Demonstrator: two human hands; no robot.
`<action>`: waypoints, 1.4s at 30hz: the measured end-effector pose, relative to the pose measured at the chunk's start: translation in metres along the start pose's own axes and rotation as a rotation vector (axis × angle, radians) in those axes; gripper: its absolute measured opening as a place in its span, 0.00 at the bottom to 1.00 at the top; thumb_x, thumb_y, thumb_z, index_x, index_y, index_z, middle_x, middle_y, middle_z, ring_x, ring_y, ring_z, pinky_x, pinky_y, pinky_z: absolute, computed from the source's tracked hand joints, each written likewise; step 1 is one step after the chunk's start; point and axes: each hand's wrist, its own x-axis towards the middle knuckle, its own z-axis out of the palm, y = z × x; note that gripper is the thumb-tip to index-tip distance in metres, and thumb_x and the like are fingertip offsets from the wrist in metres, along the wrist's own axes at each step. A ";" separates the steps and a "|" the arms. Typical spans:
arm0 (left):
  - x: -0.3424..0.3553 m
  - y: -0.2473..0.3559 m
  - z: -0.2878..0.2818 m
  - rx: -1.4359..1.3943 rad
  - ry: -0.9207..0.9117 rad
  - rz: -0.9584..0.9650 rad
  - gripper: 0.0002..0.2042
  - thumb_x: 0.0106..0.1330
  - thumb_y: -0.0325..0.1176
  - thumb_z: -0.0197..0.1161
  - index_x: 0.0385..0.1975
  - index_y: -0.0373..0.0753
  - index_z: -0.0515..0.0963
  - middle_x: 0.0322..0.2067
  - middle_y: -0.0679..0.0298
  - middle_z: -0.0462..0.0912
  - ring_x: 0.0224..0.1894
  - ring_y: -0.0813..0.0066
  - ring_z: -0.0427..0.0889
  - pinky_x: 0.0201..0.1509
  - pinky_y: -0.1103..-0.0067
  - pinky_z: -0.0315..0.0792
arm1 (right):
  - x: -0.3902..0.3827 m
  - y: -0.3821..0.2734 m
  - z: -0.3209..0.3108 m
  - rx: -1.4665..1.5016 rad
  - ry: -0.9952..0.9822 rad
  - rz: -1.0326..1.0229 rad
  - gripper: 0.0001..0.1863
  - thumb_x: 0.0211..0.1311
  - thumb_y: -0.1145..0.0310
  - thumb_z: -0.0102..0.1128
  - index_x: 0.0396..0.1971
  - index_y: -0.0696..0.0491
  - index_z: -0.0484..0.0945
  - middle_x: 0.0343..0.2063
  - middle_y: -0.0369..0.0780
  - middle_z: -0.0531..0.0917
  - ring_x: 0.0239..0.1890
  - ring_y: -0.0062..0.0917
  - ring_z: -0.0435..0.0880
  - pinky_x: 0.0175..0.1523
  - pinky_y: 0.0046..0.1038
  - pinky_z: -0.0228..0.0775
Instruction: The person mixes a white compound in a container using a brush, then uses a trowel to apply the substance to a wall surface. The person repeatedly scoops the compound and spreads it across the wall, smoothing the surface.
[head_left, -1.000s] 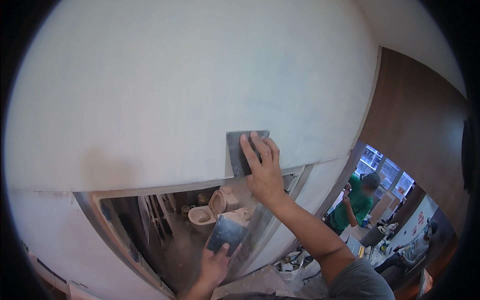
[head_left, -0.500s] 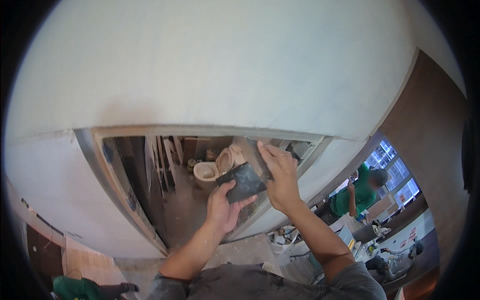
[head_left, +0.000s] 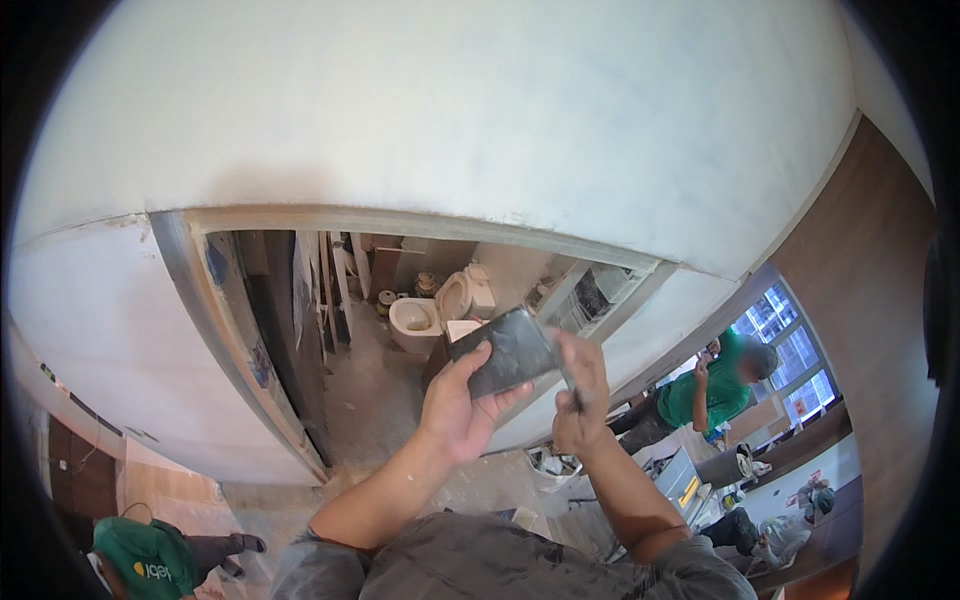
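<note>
My left hand [head_left: 458, 408] is closed on a dark, flat rectangular plate [head_left: 512, 358], with its thumb on the upper face and its fingers underneath. Pale smears mark that face. Close by the plate's right edge, my right hand [head_left: 584, 405] grips a scraper [head_left: 574, 388], seen almost edge-on and partly blurred. I cannot tell whether scraper and plate touch. Both hands are in front of a wooden door frame [head_left: 410, 218], below a broad whitish wall [head_left: 480, 110].
Through the doorway are a white toilet [head_left: 412, 322] and leaning boards [head_left: 335, 285]. A bucket [head_left: 552, 468] stands on the floor right of me. A person in green [head_left: 700, 395] stands at right, another person [head_left: 788, 540] below; a third in green [head_left: 150, 555] is lower left.
The scraper has turned from showing its broad blade above the plate to nearly edge-on at the plate's right. My right hand has moved right and down; the doorway sits higher in view.
</note>
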 end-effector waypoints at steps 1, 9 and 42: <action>-0.002 0.003 0.000 0.019 -0.027 0.001 0.17 0.76 0.36 0.57 0.59 0.34 0.74 0.52 0.58 0.84 0.52 0.66 0.85 0.50 0.68 0.85 | 0.001 -0.001 0.000 -0.017 -0.032 0.002 0.30 0.63 0.75 0.60 0.68 0.50 0.73 0.62 0.50 0.76 0.59 0.46 0.75 0.65 0.44 0.65; -0.032 0.030 0.020 0.247 -0.141 0.096 0.21 0.75 0.32 0.60 0.65 0.35 0.69 0.56 0.56 0.82 0.59 0.61 0.82 0.58 0.61 0.81 | -0.011 0.009 -0.037 -0.040 -0.068 0.567 0.26 0.66 0.73 0.60 0.65 0.54 0.74 0.58 0.46 0.80 0.56 0.39 0.81 0.62 0.44 0.68; -0.038 0.029 -0.095 1.393 -0.137 0.794 0.17 0.79 0.28 0.50 0.63 0.33 0.76 0.62 0.49 0.77 0.67 0.54 0.73 0.71 0.69 0.65 | 0.506 -0.069 -0.201 -1.006 0.221 -0.134 0.28 0.66 0.79 0.45 0.65 0.49 0.77 0.59 0.45 0.83 0.61 0.42 0.80 0.66 0.38 0.70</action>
